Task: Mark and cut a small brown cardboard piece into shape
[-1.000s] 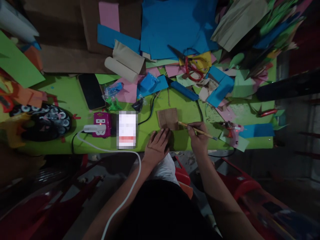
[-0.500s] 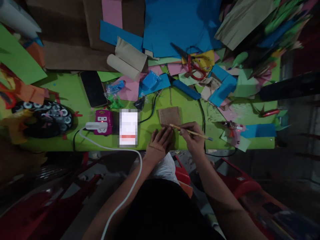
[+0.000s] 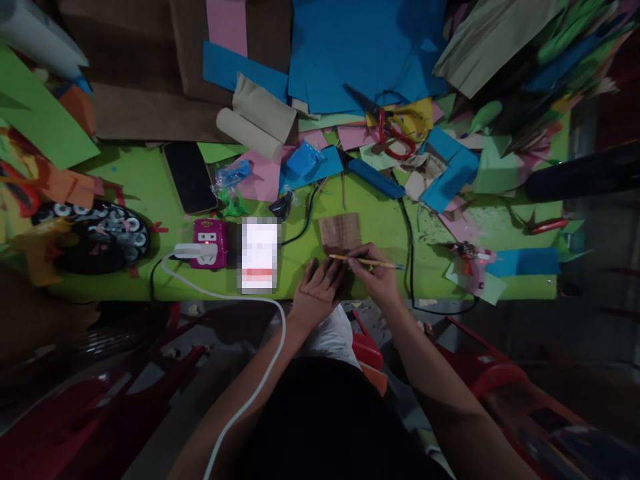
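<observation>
A small brown cardboard piece (image 3: 341, 231) lies flat on the green table near its front edge. My left hand (image 3: 315, 292) rests flat at the near side of the cardboard, fingers stretched out. Between the fingertips of my right hand (image 3: 379, 279) is a yellow pencil (image 3: 388, 263). It lies slanted, nearly level, its left end just above my left fingers at the cardboard's near edge. My hands hide the near edge of the cardboard, and whether the pencil tip touches it I cannot tell.
A lit phone (image 3: 259, 257) and a purple socket block (image 3: 209, 244) with a white cable are to the left. A pink glue gun (image 3: 479, 263) lies right, its black cord crossing the table. Red-handled scissors (image 3: 395, 137), a blue cutter (image 3: 375, 177) and paper scraps lie behind.
My right hand has moved slightly left with the pencil, whose left end is now lower and nearer my left fingers. My left hand stays about the same.
</observation>
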Demonstrator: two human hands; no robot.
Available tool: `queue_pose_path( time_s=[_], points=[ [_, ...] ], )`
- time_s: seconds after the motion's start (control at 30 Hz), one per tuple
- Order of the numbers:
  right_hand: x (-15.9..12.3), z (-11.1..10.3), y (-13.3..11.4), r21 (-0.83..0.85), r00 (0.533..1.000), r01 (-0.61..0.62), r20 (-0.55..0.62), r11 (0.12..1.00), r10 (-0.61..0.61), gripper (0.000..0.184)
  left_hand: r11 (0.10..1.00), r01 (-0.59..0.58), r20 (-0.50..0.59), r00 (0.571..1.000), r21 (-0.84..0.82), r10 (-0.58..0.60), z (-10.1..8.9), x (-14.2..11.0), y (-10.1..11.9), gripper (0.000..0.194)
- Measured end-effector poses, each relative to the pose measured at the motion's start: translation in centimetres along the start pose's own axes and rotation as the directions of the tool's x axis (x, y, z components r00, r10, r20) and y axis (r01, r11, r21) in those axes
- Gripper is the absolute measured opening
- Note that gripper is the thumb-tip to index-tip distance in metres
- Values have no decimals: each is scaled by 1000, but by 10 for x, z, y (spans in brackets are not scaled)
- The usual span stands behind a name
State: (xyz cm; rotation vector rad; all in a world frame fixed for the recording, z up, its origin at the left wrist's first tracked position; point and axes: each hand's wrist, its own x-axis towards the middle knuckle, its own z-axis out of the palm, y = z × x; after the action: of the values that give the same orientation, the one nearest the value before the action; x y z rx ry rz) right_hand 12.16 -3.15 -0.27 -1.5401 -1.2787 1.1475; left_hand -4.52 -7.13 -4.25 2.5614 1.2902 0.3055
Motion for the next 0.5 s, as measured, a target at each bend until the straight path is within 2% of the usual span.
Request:
queue_pose_path(
  time_s=[0.17,0.27,0.5],
  points=[
    [2,2,-2,-48,1000,-3,23,999,4,10,1000,8,-17,1000,-12,-8,1,-1,0,52],
    [2,1,-1,-100,1000,2,-9,995,-3,10,1000,23,6,1000,-11,-23,-2,-1,1,54],
    [1,-20,11,-185,977,15,-208,983,-55,9,1000,19,37,999,-2,-19,-11,2,2,57]
  ],
)
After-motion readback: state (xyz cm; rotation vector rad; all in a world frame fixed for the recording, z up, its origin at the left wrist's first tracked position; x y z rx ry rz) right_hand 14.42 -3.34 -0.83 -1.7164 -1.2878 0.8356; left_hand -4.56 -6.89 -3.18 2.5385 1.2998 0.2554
